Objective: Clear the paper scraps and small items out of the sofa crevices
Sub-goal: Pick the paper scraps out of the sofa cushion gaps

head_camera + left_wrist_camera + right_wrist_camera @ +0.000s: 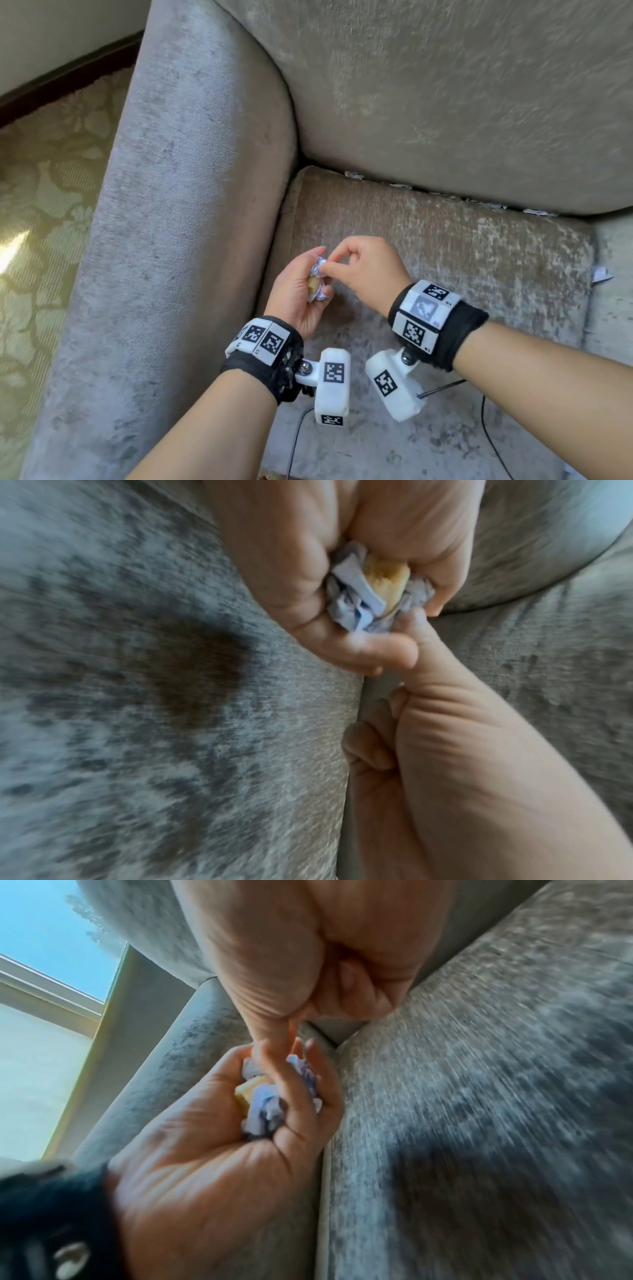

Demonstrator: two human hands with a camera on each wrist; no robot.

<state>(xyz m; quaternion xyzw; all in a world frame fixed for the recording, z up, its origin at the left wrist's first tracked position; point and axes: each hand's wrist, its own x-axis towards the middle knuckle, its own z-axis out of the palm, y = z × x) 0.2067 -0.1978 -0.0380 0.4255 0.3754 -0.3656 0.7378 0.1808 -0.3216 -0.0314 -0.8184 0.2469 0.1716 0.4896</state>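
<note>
My left hand (pixel 298 294) is cupped palm up over the seat cushion (pixel 445 267), near the armrest. Its fingers curl round a wad of crumpled white paper scraps (pixel 317 270) (pixel 352 607) (pixel 267 1110) and a small yellowish item (pixel 312 282) (pixel 385 580) (pixel 248 1092). My right hand (pixel 327 265) meets it from the right. Its thumb and index finger pinch the top of the wad, and its other fingers are curled in. More white scraps (pixel 400 185) poke out along the crevice under the back cushion, from the corner (pixel 354 175) out to the right (pixel 541 212).
A wide grey armrest (pixel 178 212) runs along the left, with patterned carpet (pixel 41 205) beyond it. The back cushion (pixel 462 96) overhangs the seat. One loose scrap (pixel 601 274) lies at the seat cushion's right edge. Thin black cables (pixel 493 442) trail over the seat front.
</note>
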